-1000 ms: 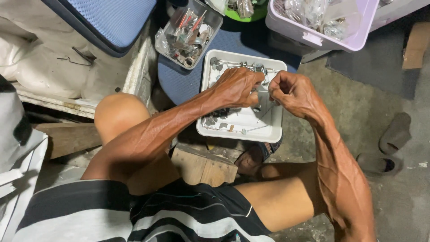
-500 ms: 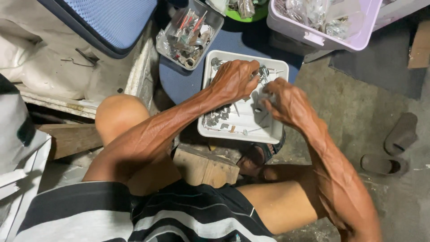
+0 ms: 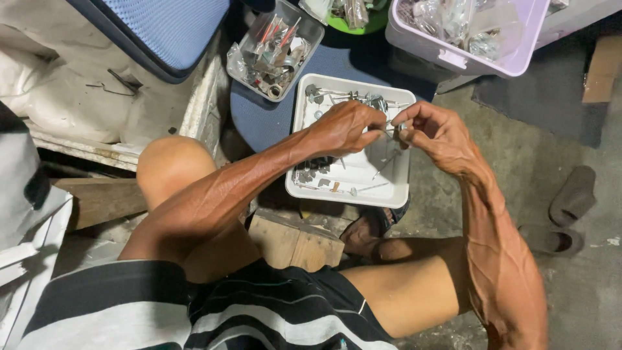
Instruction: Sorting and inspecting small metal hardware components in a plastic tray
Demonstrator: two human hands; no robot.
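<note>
A: While both hands hover over the white tray (image 3: 301, 188), how many things do you count?

B: Two hands, one tray. The left hand (image 3: 342, 126) and the right hand (image 3: 435, 133) meet above the tray's far half, fingertips nearly touching. Each grip is closed, pinching a small metal part (image 3: 392, 131) between them. Whether it is one piece or two, I cannot tell; it is too small.

A: And inside the tray?

B: Loose metal pieces: a cluster by the far rim, a dark heap at the left rim under the left forearm, a few thin pins near the near rim. They cannot be counted; the hands cover the middle.

A: Around the tray?

B: One clear box (image 3: 275, 46) of red-handled bits just beyond its far left corner. One lilac bin (image 3: 466, 57) of plastic bags beyond its far right corner, cut off by the top edge. One green bowl (image 3: 353, 21) between those two, mostly cut off. Two grey slippers (image 3: 562, 215) lie on the floor well to the right of the tray. One sandalled foot (image 3: 369, 227) shows just beneath the near rim, half hidden.
</note>
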